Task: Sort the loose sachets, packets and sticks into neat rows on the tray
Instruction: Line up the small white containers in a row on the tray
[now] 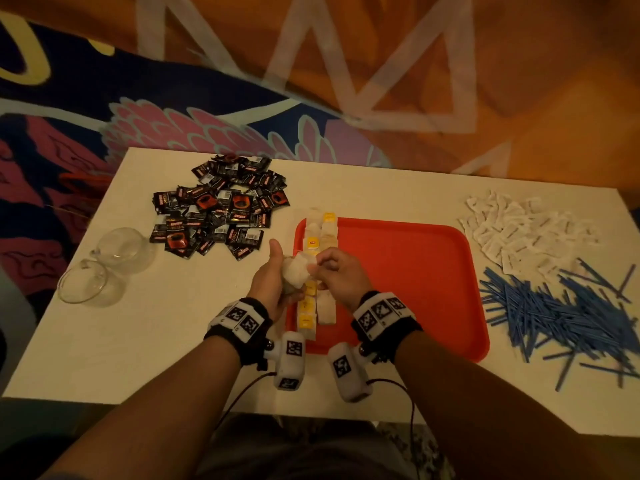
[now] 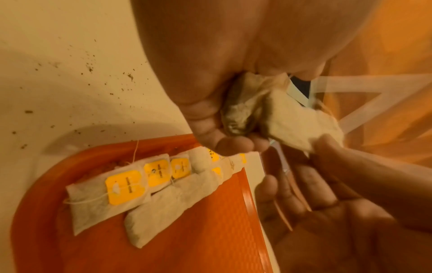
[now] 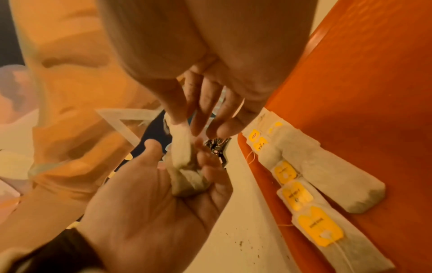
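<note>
An orange tray (image 1: 408, 271) lies on the white table, with tea bags (image 1: 325, 230) with yellow tags laid in two rows along its left edge (image 2: 131, 186) (image 3: 311, 195). Over that edge my left hand (image 1: 273, 282) grips a small bunch of tea bags (image 1: 294, 271) (image 2: 238, 114) (image 3: 187, 179). My right hand (image 1: 336, 271) pinches one tea bag (image 2: 301, 127) from that bunch between thumb and fingertips (image 3: 177, 118).
A heap of black sachets (image 1: 218, 206) lies at the back left. White packets (image 1: 523, 230) and blue sticks (image 1: 561, 313) are piled to the right of the tray. Two glass cups (image 1: 104, 268) stand at the left. Tea crumbs (image 2: 91, 64) dot the table.
</note>
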